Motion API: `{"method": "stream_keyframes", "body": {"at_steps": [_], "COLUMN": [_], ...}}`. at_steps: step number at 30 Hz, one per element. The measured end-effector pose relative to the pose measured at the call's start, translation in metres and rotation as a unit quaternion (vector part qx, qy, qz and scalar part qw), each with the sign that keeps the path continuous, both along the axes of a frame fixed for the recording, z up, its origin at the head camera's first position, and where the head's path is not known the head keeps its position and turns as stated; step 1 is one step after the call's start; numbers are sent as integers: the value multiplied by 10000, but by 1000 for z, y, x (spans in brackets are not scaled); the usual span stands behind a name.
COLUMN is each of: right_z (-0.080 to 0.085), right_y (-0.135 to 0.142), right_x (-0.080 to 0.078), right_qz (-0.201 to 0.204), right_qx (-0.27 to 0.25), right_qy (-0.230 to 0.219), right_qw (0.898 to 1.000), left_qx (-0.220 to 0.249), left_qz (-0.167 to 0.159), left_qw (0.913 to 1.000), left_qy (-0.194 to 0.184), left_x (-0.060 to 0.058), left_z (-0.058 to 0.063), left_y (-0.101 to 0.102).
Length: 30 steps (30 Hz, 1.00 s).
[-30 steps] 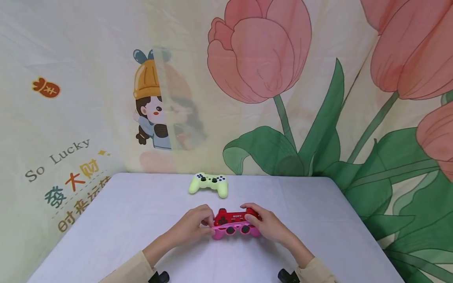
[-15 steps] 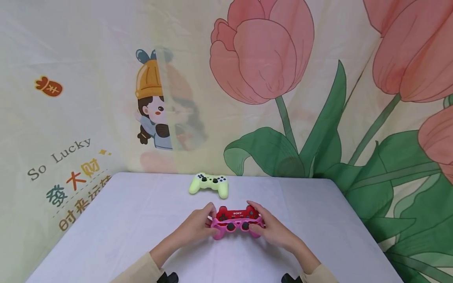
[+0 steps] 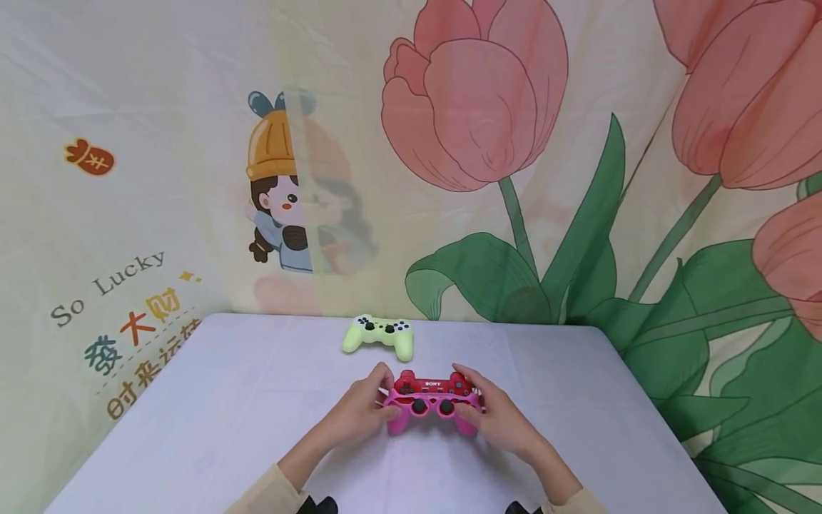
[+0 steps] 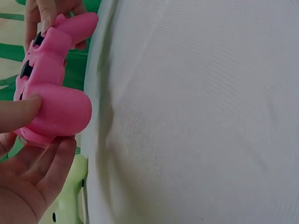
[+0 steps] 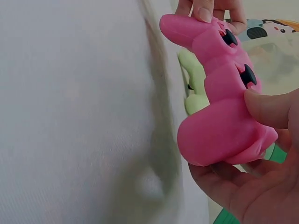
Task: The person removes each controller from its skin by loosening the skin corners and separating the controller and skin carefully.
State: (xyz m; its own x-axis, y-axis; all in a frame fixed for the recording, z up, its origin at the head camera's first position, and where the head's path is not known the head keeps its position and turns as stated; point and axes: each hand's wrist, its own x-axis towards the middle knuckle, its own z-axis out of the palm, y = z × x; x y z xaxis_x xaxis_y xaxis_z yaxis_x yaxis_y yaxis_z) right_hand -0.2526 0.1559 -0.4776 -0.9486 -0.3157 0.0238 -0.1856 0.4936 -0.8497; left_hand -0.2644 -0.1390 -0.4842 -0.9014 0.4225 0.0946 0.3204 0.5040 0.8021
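Observation:
A red game controller [image 3: 434, 386] sits partly inside a pink silicone cover [image 3: 399, 422], held between both hands. The cover wraps its handles, while the red upper face shows above it. Two black thumbsticks [image 5: 248, 76] poke through its holes. My left hand [image 3: 361, 405] grips the left end, thumb on the cover and fingers below in the left wrist view. My right hand [image 3: 499, 415] holds the right end, its thumb pressing beside a stick in the right wrist view. The hands hide both side edges in the head view.
A pale green game controller [image 3: 379, 337] lies near the back of the table, beyond the hands. The white-covered table [image 3: 212, 421] ends at a printed backdrop [image 3: 475, 214] with tulips. Black wrist-camera mounts [image 3: 317, 505] show at the bottom edge.
The right thumb has moved down from the red face onto the pink cover. The left hand has shifted right and taken a fuller grip. The cover's top edge looks drawn more over the controller.

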Motion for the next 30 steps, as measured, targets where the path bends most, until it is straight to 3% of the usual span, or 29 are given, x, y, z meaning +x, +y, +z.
{"method": "stream_keyframes", "body": {"at_steps": [7, 16, 30], "right_z": [4, 1, -7], "right_y": [-10, -30, -49], "right_x": [9, 16, 35], "right_qz": [-444, -1060, -1440], "right_qx": [-267, -650, -688], "right_qy": [-98, -220, -600], "right_qw": [9986, 9920, 9854], "left_qx": [373, 1003, 1538], "left_qz": [236, 550, 793], "left_qw": [9990, 9927, 9822], "left_qy": [-99, -381, -727], "left_x": [6, 22, 45], "left_z": [2, -8, -15], "left_y": [-2, -2, -5]}}
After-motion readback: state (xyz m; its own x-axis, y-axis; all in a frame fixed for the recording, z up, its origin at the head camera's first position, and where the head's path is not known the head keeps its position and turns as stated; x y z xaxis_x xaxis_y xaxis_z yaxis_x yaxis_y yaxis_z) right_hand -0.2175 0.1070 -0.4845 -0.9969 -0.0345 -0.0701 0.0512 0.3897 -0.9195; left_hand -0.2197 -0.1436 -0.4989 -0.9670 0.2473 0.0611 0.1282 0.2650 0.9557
